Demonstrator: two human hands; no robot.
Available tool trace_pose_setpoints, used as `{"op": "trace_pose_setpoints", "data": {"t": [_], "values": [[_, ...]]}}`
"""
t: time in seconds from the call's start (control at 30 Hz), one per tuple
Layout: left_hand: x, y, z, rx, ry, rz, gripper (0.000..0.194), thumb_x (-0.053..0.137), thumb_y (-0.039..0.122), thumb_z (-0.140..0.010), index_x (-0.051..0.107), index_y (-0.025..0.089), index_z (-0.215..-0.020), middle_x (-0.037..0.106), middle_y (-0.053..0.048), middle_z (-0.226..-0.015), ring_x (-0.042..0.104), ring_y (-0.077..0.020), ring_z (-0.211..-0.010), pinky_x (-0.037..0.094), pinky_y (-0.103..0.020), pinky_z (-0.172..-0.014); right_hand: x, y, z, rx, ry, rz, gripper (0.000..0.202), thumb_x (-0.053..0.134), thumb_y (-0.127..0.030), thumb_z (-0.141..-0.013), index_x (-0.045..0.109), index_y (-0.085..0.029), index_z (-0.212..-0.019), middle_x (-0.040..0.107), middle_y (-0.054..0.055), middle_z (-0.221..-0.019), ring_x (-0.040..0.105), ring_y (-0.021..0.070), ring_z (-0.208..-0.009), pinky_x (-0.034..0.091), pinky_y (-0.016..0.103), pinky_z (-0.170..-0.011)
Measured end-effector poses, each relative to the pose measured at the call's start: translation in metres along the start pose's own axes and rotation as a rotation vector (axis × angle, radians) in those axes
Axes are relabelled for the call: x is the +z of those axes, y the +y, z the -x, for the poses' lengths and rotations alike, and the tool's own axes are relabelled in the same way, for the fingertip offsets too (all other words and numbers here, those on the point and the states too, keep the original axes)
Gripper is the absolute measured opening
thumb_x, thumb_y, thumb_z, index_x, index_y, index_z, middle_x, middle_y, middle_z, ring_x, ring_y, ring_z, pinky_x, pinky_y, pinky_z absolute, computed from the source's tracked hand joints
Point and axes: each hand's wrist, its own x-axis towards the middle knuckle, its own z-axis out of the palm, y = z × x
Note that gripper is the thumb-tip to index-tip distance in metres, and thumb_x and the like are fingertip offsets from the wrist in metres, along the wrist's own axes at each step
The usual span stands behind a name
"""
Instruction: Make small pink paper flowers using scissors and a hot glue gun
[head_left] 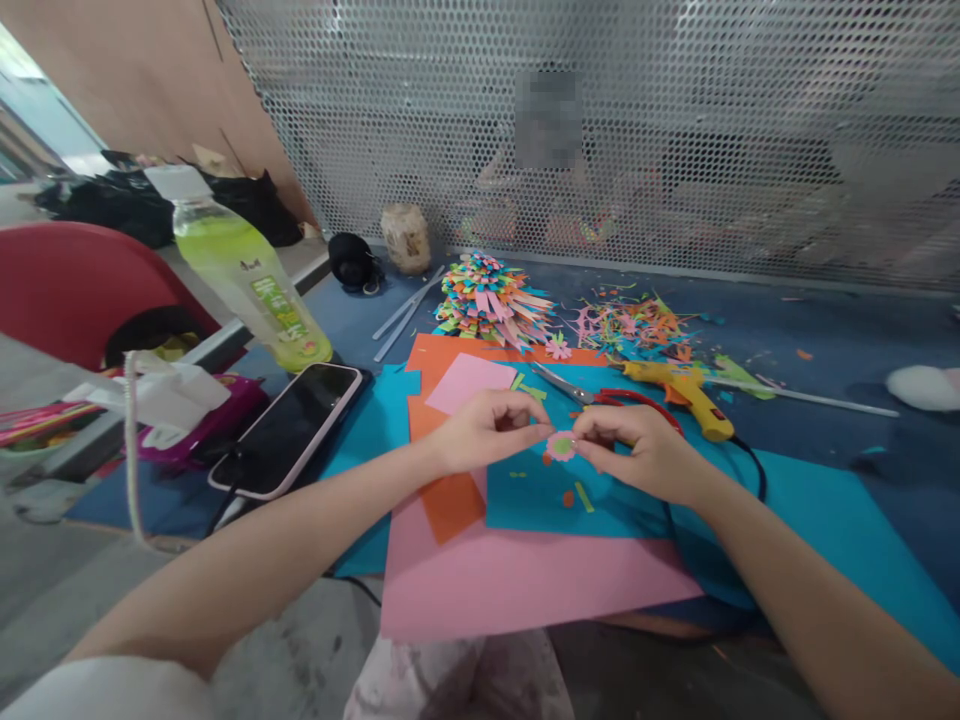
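Observation:
A small pink paper flower with a green centre [561, 446] is held over the blue paper [525, 505]. My left hand [495, 430] has its fingertips closed at the flower's left edge. My right hand [637, 450] pinches the flower's right side between thumb and fingers. Beneath the flower, tiny orange bits [568, 499] and a green strip [583, 497] lie on the blue sheet. Scissors with red handles [566, 385] rest just beyond my hands, partly behind my right hand. A yellow glue gun [679, 390] lies beside them.
A fringed paper cone [491, 300] and a heap of colourful scraps [637, 325] sit farther back. Pink paper [525, 585] lies nearest me. At left are a phone [292, 430], a bottle [247, 270] and a tissue pack [187, 410]. A perforated metal panel [675, 130] stands behind.

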Motion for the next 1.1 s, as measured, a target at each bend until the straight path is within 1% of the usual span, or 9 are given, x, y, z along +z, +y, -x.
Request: {"op": "trace_pose_setpoints", "data": {"t": [0.27,0.57,0.7,0.77,0.83,0.9,0.97,1.03,1.1], "values": [[0.001,0.001,0.001,0.012,0.036,-0.021,0.042,0.072,0.055,-0.081,0.067,0.014,-0.074,0.038,0.006,-0.055,0.032,-0.0065,-0.051,0.024,-0.022,-0.049,0.0,-0.002,-0.001,0.034,-0.007,-0.009,0.029,0.061,-0.043,-0.089,0.06,-0.019,-0.071,0.047,-0.005,-0.055,0.039,0.0084,-0.051,0.031,0.023,-0.047],[0.001,0.001,0.001,0.028,0.059,-0.023,0.039,0.073,0.052,-0.08,0.067,0.014,-0.076,0.037,0.007,-0.053,0.03,-0.0059,-0.049,0.023,-0.023,-0.048,0.0,-0.002,-0.002,0.047,-0.009,-0.013,0.027,0.061,-0.041,-0.089,0.059,-0.02,-0.073,0.046,-0.005,-0.054,0.04,0.0084,-0.05,0.03,0.023,-0.046],[0.001,0.001,0.0,0.029,0.088,-0.01,0.036,0.073,0.05,-0.081,0.065,0.015,-0.075,0.038,0.007,-0.053,0.031,-0.0059,-0.049,0.024,-0.022,-0.048,0.0,-0.002,-0.003,0.03,0.007,-0.015,0.024,0.06,-0.037,-0.088,0.058,-0.02,-0.072,0.045,-0.005,-0.055,0.039,0.0081,-0.05,0.03,0.023,-0.046],[0.0,0.0,-0.001,0.031,0.125,-0.007,0.033,0.071,0.047,-0.083,0.066,0.015,-0.081,0.042,0.006,-0.055,0.035,-0.0067,-0.05,0.027,-0.022,-0.049,0.0,0.0,-0.003,0.028,0.044,-0.007,0.022,0.061,-0.035,-0.087,0.057,-0.02,-0.071,0.046,-0.005,-0.056,0.04,0.0082,-0.05,0.03,0.023,-0.046],[-0.001,-0.003,-0.001,0.062,0.143,-0.028,0.027,0.071,0.04,-0.084,0.068,0.015,-0.094,0.051,0.004,-0.061,0.042,-0.0081,-0.053,0.033,-0.022,-0.052,-0.002,0.004,-0.004,0.049,0.118,0.001,0.023,0.062,-0.037,-0.086,0.057,-0.021,-0.071,0.046,-0.005,-0.055,0.039,0.0083,-0.049,0.03,0.023,-0.045],[-0.002,-0.006,-0.002,0.125,0.096,-0.105,0.034,0.073,0.029,-0.081,0.067,0.016,-0.112,0.064,0.0,-0.073,0.051,-0.0103,-0.06,0.04,-0.023,-0.057,-0.004,0.008,-0.004,0.101,0.213,-0.01,0.025,0.064,-0.041,-0.085,0.056,-0.022,-0.071,0.046,-0.005,-0.053,0.039,0.0086,-0.045,0.029,0.025,-0.043],[-0.002,-0.011,-0.001,0.198,-0.014,-0.238,0.045,0.071,0.02,-0.08,0.064,0.02,-0.125,0.073,-0.005,-0.089,0.062,-0.0141,-0.071,0.046,-0.025,-0.066,-0.006,0.011,-0.005,0.151,0.285,-0.031,0.027,0.065,-0.044,-0.085,0.056,-0.023,-0.071,0.048,-0.004,-0.051,0.038,0.0089,-0.042,0.029,0.026,-0.041],[-0.001,-0.014,0.0,0.269,-0.116,-0.374,0.052,0.068,0.016,-0.083,0.062,0.023,-0.133,0.078,-0.007,-0.096,0.069,-0.0187,-0.085,0.05,-0.027,-0.075,-0.008,0.012,-0.005,0.185,0.315,-0.052,0.03,0.064,-0.047,-0.085,0.055,-0.023,-0.071,0.05,-0.004,-0.051,0.039,0.0093,-0.039,0.029,0.027,-0.04],[0.0,-0.015,0.001,0.324,-0.164,-0.483,0.055,0.066,0.013,-0.086,0.058,0.024,-0.14,0.079,-0.007,-0.099,0.07,-0.0209,-0.095,0.051,-0.029,-0.082,-0.009,0.013,-0.006,0.2,0.324,-0.055,0.031,0.063,-0.049,-0.085,0.054,-0.023,-0.07,0.05,-0.004,-0.051,0.039,0.0095,-0.037,0.03,0.028,-0.039]]}}
